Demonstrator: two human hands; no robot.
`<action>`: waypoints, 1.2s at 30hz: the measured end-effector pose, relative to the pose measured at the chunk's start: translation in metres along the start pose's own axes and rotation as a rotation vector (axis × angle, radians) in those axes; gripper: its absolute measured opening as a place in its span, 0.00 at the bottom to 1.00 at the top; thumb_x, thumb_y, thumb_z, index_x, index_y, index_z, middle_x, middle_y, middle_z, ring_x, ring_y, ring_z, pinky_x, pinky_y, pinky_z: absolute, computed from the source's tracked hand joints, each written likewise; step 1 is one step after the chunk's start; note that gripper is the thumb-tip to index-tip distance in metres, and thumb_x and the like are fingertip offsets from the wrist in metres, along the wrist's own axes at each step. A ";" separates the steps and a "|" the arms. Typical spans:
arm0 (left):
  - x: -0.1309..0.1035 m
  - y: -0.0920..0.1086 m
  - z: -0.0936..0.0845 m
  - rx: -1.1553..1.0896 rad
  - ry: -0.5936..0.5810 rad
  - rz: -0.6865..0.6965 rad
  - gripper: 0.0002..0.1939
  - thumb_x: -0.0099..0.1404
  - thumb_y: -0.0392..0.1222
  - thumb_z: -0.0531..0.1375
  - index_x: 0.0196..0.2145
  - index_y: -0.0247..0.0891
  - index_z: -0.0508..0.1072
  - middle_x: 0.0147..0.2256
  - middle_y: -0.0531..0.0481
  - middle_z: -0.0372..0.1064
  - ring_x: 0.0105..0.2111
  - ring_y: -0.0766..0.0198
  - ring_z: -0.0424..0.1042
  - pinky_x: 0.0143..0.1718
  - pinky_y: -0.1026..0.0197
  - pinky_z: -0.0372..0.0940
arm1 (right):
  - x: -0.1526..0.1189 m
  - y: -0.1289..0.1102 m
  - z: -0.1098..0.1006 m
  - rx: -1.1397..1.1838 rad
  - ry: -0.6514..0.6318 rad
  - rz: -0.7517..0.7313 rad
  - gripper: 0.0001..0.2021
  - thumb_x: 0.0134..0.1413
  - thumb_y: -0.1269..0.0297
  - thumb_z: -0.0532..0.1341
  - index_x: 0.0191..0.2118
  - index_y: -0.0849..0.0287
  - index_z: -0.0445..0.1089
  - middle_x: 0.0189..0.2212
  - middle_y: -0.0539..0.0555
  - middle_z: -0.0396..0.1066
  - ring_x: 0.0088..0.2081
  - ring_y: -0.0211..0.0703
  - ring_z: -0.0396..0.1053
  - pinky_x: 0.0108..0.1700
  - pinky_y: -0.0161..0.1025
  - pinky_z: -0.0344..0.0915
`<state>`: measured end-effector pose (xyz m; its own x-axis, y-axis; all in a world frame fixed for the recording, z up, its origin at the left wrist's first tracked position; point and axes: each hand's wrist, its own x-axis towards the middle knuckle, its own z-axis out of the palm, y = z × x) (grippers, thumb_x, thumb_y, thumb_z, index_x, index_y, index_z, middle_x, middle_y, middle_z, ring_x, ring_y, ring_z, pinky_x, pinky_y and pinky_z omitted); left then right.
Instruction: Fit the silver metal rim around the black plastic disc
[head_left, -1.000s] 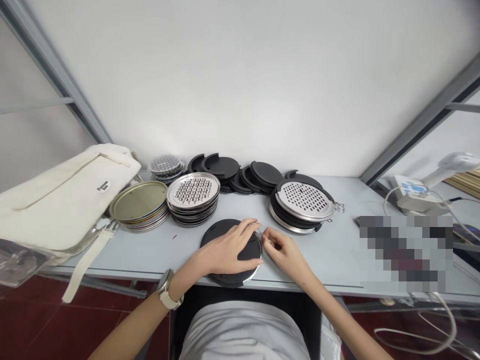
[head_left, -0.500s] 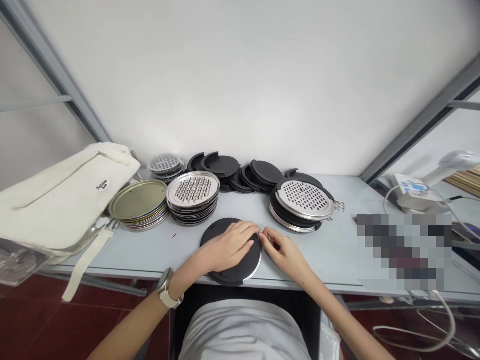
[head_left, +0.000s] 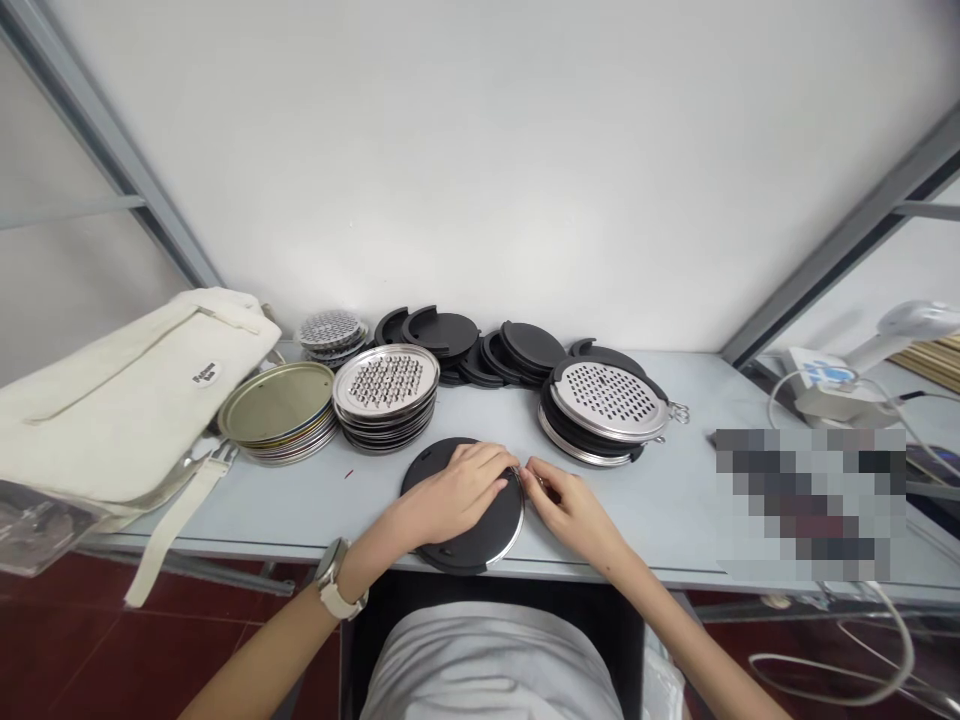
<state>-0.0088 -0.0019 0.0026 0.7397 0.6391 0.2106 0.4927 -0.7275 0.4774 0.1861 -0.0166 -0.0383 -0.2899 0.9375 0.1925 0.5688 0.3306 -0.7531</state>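
Observation:
A round black plastic cover with a bright metal rim along its right side lies flat near the table's front edge. Across its top rests my left hand, fingers bent together over the right edge, holding it down. My right hand is at that same edge, thumb and forefinger pinched on a small metal ring, mostly hidden by the fingers. The fingertips of both hands nearly meet. Behind to the right is a stack of grater discs in black covers, with metal rings sticking out at its right side.
Loose grater plates are stacked behind left, beside golden round plates. Several black covers lie along the wall. A cream bag covers the left end. A white scanner and cables stand at right, near a blurred patch.
Both hands stay at the cover's right edge. My right fingers have shifted very slightly, and a little more of the metal ring shows.

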 end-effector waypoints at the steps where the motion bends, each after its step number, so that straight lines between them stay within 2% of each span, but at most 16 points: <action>1: 0.000 -0.001 0.001 -0.004 0.004 0.001 0.15 0.71 0.33 0.45 0.53 0.41 0.61 0.50 0.46 0.63 0.54 0.60 0.61 0.57 0.53 0.54 | 0.000 0.000 0.000 -0.003 0.000 -0.003 0.15 0.63 0.59 0.48 0.24 0.56 0.52 0.19 0.44 0.50 0.22 0.34 0.50 0.25 0.34 0.49; 10: -0.001 -0.004 0.004 -0.010 0.030 0.024 0.17 0.70 0.33 0.47 0.55 0.41 0.59 0.52 0.47 0.63 0.55 0.61 0.60 0.58 0.54 0.53 | -0.003 -0.004 0.002 -0.024 -0.041 -0.062 0.14 0.63 0.61 0.48 0.25 0.56 0.54 0.21 0.46 0.55 0.24 0.37 0.54 0.27 0.34 0.51; 19: -0.003 -0.002 0.002 0.039 0.027 -0.009 0.16 0.71 0.34 0.47 0.55 0.40 0.57 0.55 0.44 0.58 0.56 0.58 0.58 0.57 0.53 0.55 | -0.002 0.001 0.003 0.038 -0.032 0.031 0.14 0.63 0.60 0.48 0.26 0.56 0.52 0.20 0.44 0.48 0.23 0.34 0.48 0.26 0.34 0.47; 26: -0.002 -0.004 0.004 0.052 0.026 -0.001 0.16 0.71 0.35 0.46 0.56 0.39 0.56 0.54 0.44 0.60 0.55 0.57 0.59 0.56 0.52 0.56 | -0.001 0.001 0.003 0.043 -0.034 0.020 0.12 0.64 0.61 0.47 0.28 0.56 0.52 0.21 0.44 0.50 0.24 0.35 0.50 0.27 0.34 0.49; 36: 0.000 -0.003 0.004 0.091 0.002 0.021 0.14 0.72 0.34 0.45 0.54 0.38 0.58 0.51 0.45 0.63 0.53 0.58 0.61 0.55 0.52 0.54 | -0.002 -0.001 0.003 -0.001 -0.031 0.018 0.14 0.64 0.59 0.47 0.27 0.55 0.50 0.20 0.43 0.51 0.23 0.35 0.51 0.27 0.34 0.48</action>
<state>-0.0084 -0.0006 -0.0026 0.7495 0.6239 0.2215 0.5166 -0.7603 0.3937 0.1836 -0.0189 -0.0397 -0.3035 0.9395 0.1589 0.5752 0.3136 -0.7555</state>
